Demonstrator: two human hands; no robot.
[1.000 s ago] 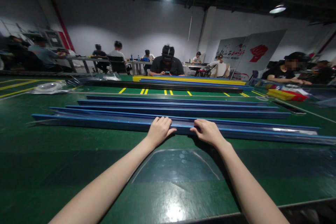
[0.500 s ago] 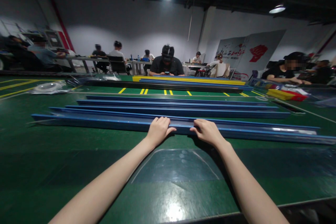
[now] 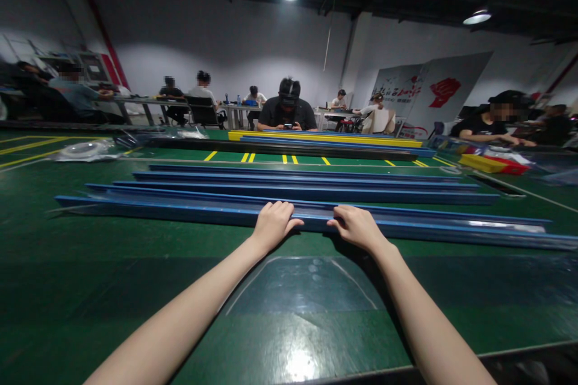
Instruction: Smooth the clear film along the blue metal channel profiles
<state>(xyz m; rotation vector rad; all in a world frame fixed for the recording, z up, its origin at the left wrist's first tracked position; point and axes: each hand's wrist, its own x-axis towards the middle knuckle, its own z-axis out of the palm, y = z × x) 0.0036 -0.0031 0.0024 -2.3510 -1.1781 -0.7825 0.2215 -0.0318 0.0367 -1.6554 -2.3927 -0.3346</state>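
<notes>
A long blue profile rail (image 3: 180,209) lies across the green table (image 3: 90,289), nearest to me. My left hand (image 3: 273,224) grips it with fingers curled over its top edge. My right hand (image 3: 356,225) holds the same rail a little to the right, fingers closed over it too. Both forearms reach straight forward from the near table edge. The rail runs far past both hands to left and right.
Several more blue rails (image 3: 307,183) lie parallel behind the nearest one. A yellow rail (image 3: 325,137) and dark ones lie further back. A person (image 3: 288,109) sits opposite looking at a phone; other people sit at tables left and right. Red and yellow pieces (image 3: 492,162) lie at right.
</notes>
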